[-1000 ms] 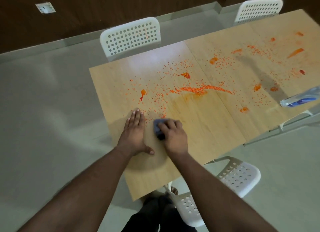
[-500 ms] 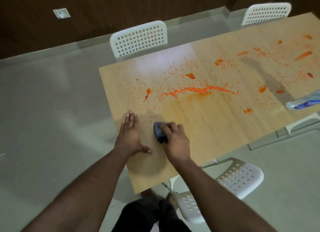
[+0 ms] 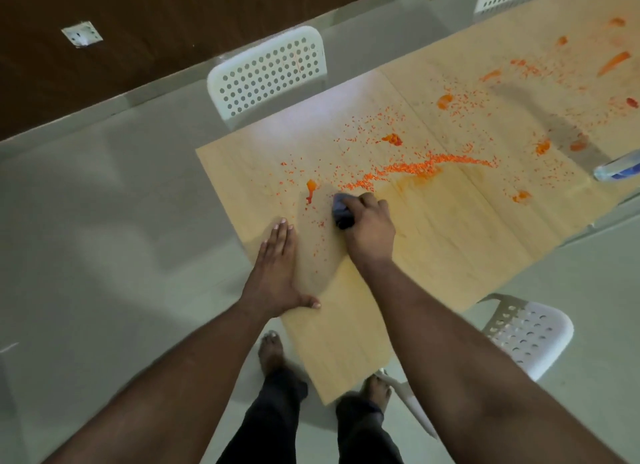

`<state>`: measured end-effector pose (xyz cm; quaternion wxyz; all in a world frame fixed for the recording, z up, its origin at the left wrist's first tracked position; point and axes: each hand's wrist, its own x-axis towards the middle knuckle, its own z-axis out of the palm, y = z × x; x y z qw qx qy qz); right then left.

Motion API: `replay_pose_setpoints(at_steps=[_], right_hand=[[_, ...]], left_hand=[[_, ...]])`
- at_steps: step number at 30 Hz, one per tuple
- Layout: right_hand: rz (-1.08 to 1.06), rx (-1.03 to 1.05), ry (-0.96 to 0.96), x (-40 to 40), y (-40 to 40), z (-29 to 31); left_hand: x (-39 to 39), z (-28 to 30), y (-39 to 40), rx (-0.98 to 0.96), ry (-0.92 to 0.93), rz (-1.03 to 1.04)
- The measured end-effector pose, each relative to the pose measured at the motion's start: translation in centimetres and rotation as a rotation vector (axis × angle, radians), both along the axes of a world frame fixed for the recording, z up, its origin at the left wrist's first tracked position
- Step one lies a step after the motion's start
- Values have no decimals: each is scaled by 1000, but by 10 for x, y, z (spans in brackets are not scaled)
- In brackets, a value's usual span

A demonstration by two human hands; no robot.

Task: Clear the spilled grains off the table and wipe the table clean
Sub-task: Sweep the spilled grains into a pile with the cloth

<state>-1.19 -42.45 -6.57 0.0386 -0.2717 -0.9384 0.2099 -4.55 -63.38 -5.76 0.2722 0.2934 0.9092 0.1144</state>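
beside the orange grains [image 3: 408,167], right hand [image 3: 369,226] fingers grip cloth [image 3: 341,212]; left hand [image 3: 278,273] flat.

Pale smooth wood-grain table [image 3: 450,256], perforated white plastic chair [image 3: 270,72], dark soft cloth [image 3: 341,212]

Grains [image 3: 412,168] lie on table [image 3: 450,242], behind cloth [image 3: 341,212].

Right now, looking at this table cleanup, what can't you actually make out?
All in the head view:
- Cloth: mostly covered by the right hand, so its size and shape are hidden.
- Bottle: cut off by the right edge; contents unreadable.
- Table: its far end runs out of frame.
- Grains: too small to identify.
- Under the flat left hand: any grains there are hidden.
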Motion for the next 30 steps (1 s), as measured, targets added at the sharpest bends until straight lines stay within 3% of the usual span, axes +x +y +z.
replay_pose_setpoints(at_steps=[5, 12, 17, 25, 30], right_hand=[[-81, -71, 96, 34, -34, 18], [204, 20, -74, 111, -108, 4], [64, 94, -76, 57, -103, -1], [-355, -1, -34, -6, -63, 13], [-178, 11, 4, 35, -116, 21]], left_hand=[[-36, 4, -19, -19, 19, -113], [-64, 6, -16, -55, 10, -220], [-67, -3, -16, -51, 12, -227], [-67, 1, -25, -64, 7, -236], [-78, 9, -40, -63, -25, -165]])
